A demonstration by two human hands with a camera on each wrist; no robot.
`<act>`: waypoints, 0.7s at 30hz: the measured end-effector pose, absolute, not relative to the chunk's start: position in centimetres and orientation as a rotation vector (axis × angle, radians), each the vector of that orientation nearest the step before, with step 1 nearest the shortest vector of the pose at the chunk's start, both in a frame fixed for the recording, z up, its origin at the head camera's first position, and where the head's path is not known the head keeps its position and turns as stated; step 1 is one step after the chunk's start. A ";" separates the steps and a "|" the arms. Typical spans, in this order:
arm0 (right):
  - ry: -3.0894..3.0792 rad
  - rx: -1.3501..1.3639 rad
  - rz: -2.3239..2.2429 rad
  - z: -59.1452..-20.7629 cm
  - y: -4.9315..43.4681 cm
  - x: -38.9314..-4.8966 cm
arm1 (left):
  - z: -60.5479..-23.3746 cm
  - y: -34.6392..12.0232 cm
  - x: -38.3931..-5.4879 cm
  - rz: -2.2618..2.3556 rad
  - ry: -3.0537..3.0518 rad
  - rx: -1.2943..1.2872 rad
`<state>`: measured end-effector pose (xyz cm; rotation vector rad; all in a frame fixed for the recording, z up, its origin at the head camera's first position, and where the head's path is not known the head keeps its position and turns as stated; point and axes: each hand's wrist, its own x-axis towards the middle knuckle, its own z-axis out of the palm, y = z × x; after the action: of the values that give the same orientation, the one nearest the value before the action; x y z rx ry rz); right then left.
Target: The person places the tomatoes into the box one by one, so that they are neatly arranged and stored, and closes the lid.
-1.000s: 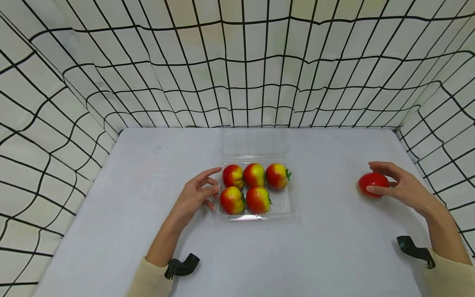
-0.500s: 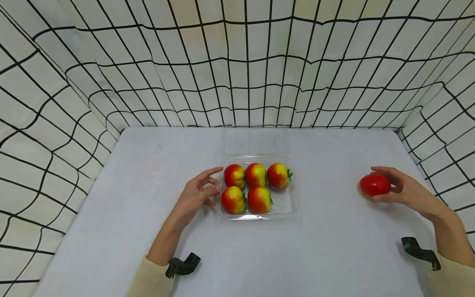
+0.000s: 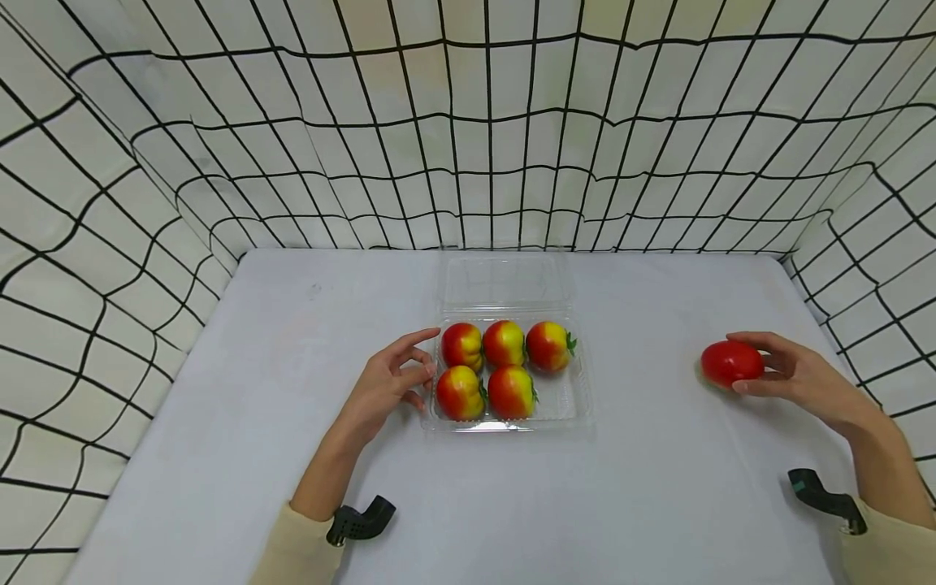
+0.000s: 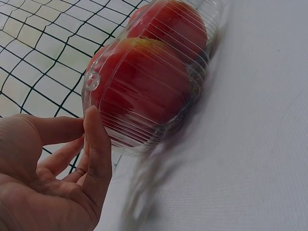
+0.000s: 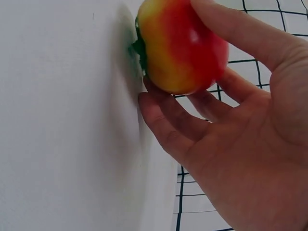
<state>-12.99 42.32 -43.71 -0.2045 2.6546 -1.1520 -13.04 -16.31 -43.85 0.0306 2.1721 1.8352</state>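
Note:
A clear plastic clamshell box (image 3: pixel 556 406) lies with its lid (image 3: pixel 503 280) folded back. It holds several red-and-yellow fruits (image 3: pixel 504 344) with green leafy tops, in two rows; the front right spot is bare. My left hand (image 3: pixel 383 380) is at the box's left side, and in the left wrist view the thumb and a finger pinch its rim (image 4: pixel 92 81). Far to the right, my right hand (image 3: pixel 808 378) holds another such fruit (image 3: pixel 731 363) between thumb and fingers. In the right wrist view that fruit (image 5: pixel 180 53) has its green top towards the white surface.
A white-covered table (image 3: pixel 643 487) lies under everything. Black netting over white panels (image 3: pixel 504 146) rises at the back and on both sides. The right hand is close to the right net. Dark wrist mounts (image 3: pixel 361 520) stick out over the table.
The right thumb and fingers have shifted on the fruit, the thumb now nearer its front edge. The fruit has moved slightly left in the last half second. The left hand stays put.

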 end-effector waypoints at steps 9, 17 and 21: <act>2.687 -0.192 -1.274 -43.4 41.0 -13.0 | -43.6 -16.2 -13.1 1.823 2.173 0.030; 2.667 -0.283 -1.385 -43.3 38.7 -13.4 | -43.6 -16.3 -13.1 1.826 2.172 0.026; 2.678 -0.283 -1.390 -43.0 37.8 -13.5 | -43.7 -16.3 -13.1 1.827 2.167 0.028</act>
<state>-13.47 37.76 -43.01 -0.2830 2.6779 -1.3897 -13.12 -16.30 -43.69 0.0282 2.1672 1.8272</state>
